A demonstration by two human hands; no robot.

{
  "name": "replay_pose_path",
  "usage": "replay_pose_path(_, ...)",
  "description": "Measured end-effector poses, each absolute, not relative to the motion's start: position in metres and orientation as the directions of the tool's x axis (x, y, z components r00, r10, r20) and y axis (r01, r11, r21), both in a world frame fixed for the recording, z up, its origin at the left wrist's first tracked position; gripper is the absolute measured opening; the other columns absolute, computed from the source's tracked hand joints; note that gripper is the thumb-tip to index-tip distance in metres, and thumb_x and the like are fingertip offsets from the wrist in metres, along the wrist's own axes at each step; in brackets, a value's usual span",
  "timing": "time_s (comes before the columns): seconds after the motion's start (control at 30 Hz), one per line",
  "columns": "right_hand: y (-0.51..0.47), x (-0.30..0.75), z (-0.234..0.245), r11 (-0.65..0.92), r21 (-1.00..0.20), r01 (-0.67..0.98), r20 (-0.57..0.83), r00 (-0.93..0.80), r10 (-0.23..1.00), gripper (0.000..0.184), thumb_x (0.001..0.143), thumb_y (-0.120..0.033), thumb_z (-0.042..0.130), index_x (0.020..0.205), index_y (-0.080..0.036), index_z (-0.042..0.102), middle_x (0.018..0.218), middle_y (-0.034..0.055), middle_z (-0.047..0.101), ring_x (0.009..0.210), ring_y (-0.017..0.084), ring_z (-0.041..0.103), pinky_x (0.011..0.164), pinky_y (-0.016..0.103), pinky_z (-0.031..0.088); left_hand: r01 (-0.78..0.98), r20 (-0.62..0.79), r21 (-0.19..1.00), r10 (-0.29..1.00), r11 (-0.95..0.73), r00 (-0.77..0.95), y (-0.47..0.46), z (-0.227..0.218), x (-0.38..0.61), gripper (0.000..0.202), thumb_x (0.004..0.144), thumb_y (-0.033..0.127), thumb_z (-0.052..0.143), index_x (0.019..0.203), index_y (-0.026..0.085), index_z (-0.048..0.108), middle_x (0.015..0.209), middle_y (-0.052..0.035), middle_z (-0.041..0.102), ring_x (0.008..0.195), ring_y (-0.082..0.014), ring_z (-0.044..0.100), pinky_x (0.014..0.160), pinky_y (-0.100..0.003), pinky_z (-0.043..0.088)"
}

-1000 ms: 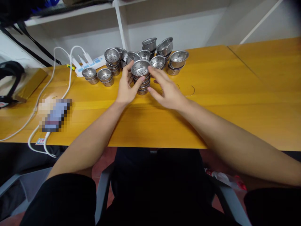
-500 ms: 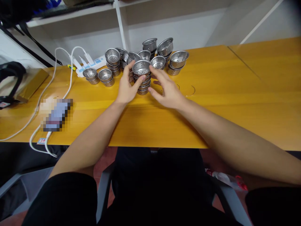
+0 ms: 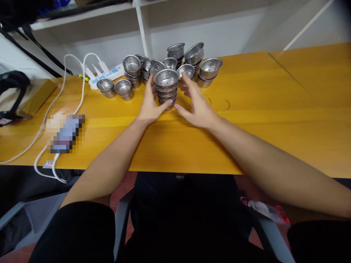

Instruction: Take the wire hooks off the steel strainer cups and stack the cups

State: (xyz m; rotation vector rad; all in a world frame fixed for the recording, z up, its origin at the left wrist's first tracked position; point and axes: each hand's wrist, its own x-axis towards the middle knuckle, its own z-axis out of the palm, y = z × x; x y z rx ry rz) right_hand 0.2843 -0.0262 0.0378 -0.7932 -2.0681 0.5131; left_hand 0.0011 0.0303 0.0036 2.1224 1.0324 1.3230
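Note:
A stack of perforated metal strainer cups [image 3: 166,81] stands upright on the table between my hands. My left hand [image 3: 150,104] is at its left side, fingers apart, with the thumb reaching across the stack's lower front; whether the thumb touches it I cannot tell. On the right, my right hand [image 3: 197,106] is open, its thumb and fingers spread slightly away from the stack. Behind are more stacked strainer cups, among them a wide one [image 3: 211,67] at the right and a tilted one [image 3: 194,53] at the back. Two short stacks [image 3: 123,87] stand at the left.
A white power strip [image 3: 108,76] with plugs and cables lies behind the left stacks. A blurred phone [image 3: 67,134] with a white cable rests at the left. Thin curved wires [image 3: 225,106] lie right of my right hand. A shelf divider [image 3: 142,29] rises behind.
Both hands have loosened from the stack: the left thumb has moved lower, and the right fingers have drawn away from the top rim to the right. The stack remains standing.

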Motion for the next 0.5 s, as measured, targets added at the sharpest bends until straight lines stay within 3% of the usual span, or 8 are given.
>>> replay_pose_path(0.13, -0.016, 0.289, 0.021, 0.674, -0.66, 0.333, 0.541, -0.412, 0.733, 0.12, 0.111, -0.096, 0.08, 0.209, -0.038, 0.042, 0.205, 0.0166, 0.054, 0.177, 0.059, 0.066, 0.148, 0.088, 0.056, 0.307, 0.45, 0.793, 0.845, -0.527, 0.288, 0.033, -0.01, -0.007, 0.127, 0.099, 0.081, 0.107, 0.196, 0.033, 0.039, 0.195, -0.0293, 0.063, 0.179, -0.0506, 0.073, 0.148, -0.078, 0.065)
replay_pose_path(0.2, -0.015, 0.29, 0.016, 0.667, -0.68, 0.305, 0.529, -0.426, 0.734, 0.117, 0.11, -0.097, 0.08, 0.205, -0.035, 0.05, 0.199, 0.0193, 0.061, 0.162, 0.056, 0.077, 0.142, 0.085, 0.063, 0.315, 0.426, 0.805, 0.86, -0.502, 0.28, 0.03, -0.004, -0.015, 0.119, 0.098, 0.077, 0.11, 0.189, 0.031, 0.048, 0.189, -0.0283, 0.069, 0.173, -0.0502, 0.078, 0.145, -0.078, 0.068)
replay_pose_path(0.3, -0.018, 0.291, 0.016, 0.669, -0.683, 0.292, 0.52, -0.449, 0.727, 0.107, 0.111, -0.095, 0.08, 0.195, -0.032, 0.064, 0.184, 0.0207, 0.073, 0.146, 0.05, 0.085, 0.137, 0.083, 0.068, 0.398, 0.452, 0.776, 0.871, -0.49, 0.192, 0.027, 0.021, -0.039, 0.096, 0.099, 0.07, 0.109, 0.174, 0.031, 0.063, 0.183, -0.0221, 0.075, 0.174, -0.0491, 0.075, 0.144, -0.076, 0.069)
replay_pose_path(0.4, -0.021, 0.294, 0.018, 0.669, -0.678, 0.304, 0.514, -0.453, 0.728, 0.098, 0.112, -0.093, 0.081, 0.187, -0.031, 0.071, 0.176, 0.0202, 0.079, 0.144, 0.049, 0.085, 0.138, 0.082, 0.067, 0.506, 0.55, 0.732, 0.834, -0.456, -0.044, 0.033, 0.047, -0.079, 0.063, 0.103, 0.073, 0.103, 0.145, 0.033, 0.077, 0.163, -0.0122, 0.085, 0.175, -0.0438, 0.073, 0.148, -0.069, 0.067)
replay_pose_path(0.5, -0.022, 0.296, 0.018, 0.653, -0.692, 0.308, 0.499, -0.449, 0.741, 0.102, 0.11, -0.093, 0.083, 0.189, -0.03, 0.07, 0.179, 0.0207, 0.078, 0.147, 0.051, 0.084, 0.138, 0.085, 0.066, 0.618, 0.658, 0.658, 0.727, -0.43, -0.194, 0.05, 0.05, -0.127, 0.072, 0.105, 0.088, 0.095, 0.146, 0.033, 0.072, 0.162, -0.0077, 0.085, 0.184, -0.0365, 0.063, 0.149, -0.065, 0.062)
